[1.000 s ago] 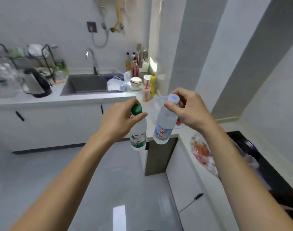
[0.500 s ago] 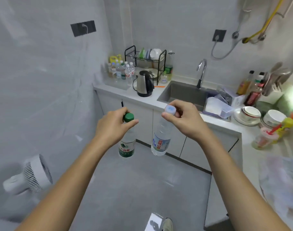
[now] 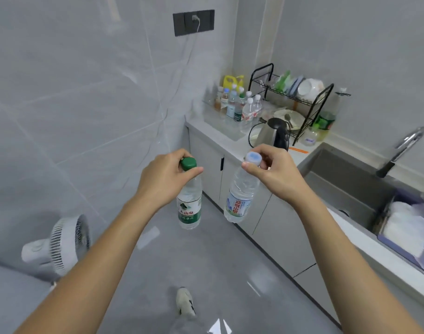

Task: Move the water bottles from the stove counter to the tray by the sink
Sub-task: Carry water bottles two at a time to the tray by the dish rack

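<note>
While hanging above the grey floor, held by the necks: green-capped water bottle [image 3: 189, 203] pinched in left hand [image 3: 166, 180], blue-capped water bottle [image 3: 241, 197] pinched in right hand [image 3: 273, 172], tilted, base toward 7 o'clock. At 1 o'clock on the counter, clear tray [image 3: 226, 131] with more bottles, just beside the steel kettle [image 3: 273, 136]; sink [image 3: 350, 186] at 3 o'clock.

bare forearms, white shoe [image 3: 185, 301]
</note>
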`<action>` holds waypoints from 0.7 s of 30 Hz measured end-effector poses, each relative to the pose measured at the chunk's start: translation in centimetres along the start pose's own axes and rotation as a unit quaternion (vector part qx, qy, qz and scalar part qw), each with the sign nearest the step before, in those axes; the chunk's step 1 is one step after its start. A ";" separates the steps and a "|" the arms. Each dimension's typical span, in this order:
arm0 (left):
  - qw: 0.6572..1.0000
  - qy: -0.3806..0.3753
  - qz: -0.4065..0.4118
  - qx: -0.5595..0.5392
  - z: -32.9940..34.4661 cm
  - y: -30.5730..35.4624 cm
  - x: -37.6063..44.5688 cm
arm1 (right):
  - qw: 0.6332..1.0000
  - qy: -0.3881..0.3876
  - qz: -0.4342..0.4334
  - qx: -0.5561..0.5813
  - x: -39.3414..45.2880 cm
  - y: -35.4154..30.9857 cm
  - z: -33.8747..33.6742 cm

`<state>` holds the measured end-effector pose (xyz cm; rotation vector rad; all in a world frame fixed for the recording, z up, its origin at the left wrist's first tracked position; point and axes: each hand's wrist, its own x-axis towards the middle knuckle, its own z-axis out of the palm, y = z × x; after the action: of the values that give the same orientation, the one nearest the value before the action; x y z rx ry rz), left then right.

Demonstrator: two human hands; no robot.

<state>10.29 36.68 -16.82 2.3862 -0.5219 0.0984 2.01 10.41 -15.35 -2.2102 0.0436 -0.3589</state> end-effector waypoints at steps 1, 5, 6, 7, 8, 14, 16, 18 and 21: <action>1.000 -0.001 -0.001 0.002 0.4 -0.9 2.1 | 1.000 -0.004 -0.002 0.000 2.3 0.7 0.6; 1.000 -0.012 0.012 -0.005 1.6 -4.5 11.8 | 1.000 -0.012 0.005 -0.010 11.5 3.1 2.9; 1.000 -0.019 0.017 -0.006 1.9 -5.2 14.4 | 1.000 -0.008 0.013 -0.011 13.7 3.7 3.2; 0.999 -0.025 0.022 -0.005 2.0 -5.7 16.7 | 1.000 -0.005 0.020 -0.009 15.7 4.2 3.4; 0.999 -0.028 0.025 -0.005 2.2 -6.2 18.9 | 1.000 0.001 0.026 -0.003 17.8 4.6 3.4; 0.998 -0.035 0.057 -0.016 3.4 -7.2 32.2 | 0.996 0.073 0.060 -0.003 28.7 7.3 3.1; 0.997 -0.030 0.062 -0.016 4.1 -7.2 36.2 | 0.993 0.099 0.070 -0.006 32.0 8.8 2.8; 0.997 -0.028 0.073 -0.020 5.0 -7.1 40.1 | 0.990 0.117 0.081 -0.014 35.2 10.4 2.5; 0.995 -0.028 0.093 -0.023 7.1 -6.8 46.0 | 0.986 0.143 0.086 -0.018 39.8 13.3 2.1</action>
<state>54.66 21.07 -16.94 2.2965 -0.7656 0.1005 41.95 -2.46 -17.36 -2.1549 0.3978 -0.5796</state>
